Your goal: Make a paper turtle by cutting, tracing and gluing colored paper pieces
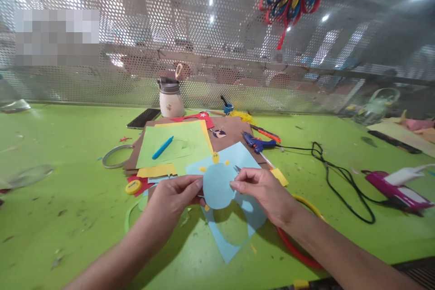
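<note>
My left hand (175, 199) and my right hand (263, 190) pinch a light blue paper circle (217, 186) by its opposite edges and hold it just above the green table (61, 181). Under the circle lies a light blue paper sheet (234, 231) with a round hole cut out of it. Small yellow paper bits (215, 157) sit on that sheet just behind the circle. Both hands have their fingers closed on the circle.
Behind the hands lies a stack of coloured paper (176, 147) with a blue marker (162, 147) on top. A blue glue gun (258, 143) with a black cord (340, 181) lies to the right. A red and yellow hoop (299, 253) passes under my right arm. A white jar (170, 98), a phone (143, 118) and a tape ring (115, 156) are at the back left.
</note>
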{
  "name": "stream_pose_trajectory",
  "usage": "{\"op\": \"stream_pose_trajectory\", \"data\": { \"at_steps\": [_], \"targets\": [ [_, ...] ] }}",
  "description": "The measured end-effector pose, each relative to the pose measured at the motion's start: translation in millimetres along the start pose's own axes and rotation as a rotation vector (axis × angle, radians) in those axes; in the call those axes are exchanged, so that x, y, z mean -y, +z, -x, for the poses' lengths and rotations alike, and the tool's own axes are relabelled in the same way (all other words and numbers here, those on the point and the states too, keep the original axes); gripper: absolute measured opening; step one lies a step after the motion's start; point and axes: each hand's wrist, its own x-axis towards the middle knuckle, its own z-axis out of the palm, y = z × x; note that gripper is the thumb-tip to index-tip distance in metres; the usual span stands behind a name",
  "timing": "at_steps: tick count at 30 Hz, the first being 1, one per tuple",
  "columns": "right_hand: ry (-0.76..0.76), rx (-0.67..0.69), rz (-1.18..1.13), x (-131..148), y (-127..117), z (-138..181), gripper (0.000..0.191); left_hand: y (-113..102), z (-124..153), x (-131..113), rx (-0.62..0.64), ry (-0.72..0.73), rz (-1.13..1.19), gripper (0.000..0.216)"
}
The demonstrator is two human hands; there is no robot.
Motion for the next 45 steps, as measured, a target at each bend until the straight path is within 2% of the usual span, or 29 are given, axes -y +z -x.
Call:
{"op": "stream_pose_trajectory", "data": {
  "at_steps": [32,45],
  "targets": [
    [-0.007,0.033,-0.055,-5.8,-0.3,-0.7,0.018,2.3,1.9,0.6,0.000,0.006,0.004,0.023],
    [0.024,0.031,-0.076,-3.5,-0.5,0.3,0.019,0.0,0.0,3.7,0.060,0.000,0.019,0.024]
  ]
}}
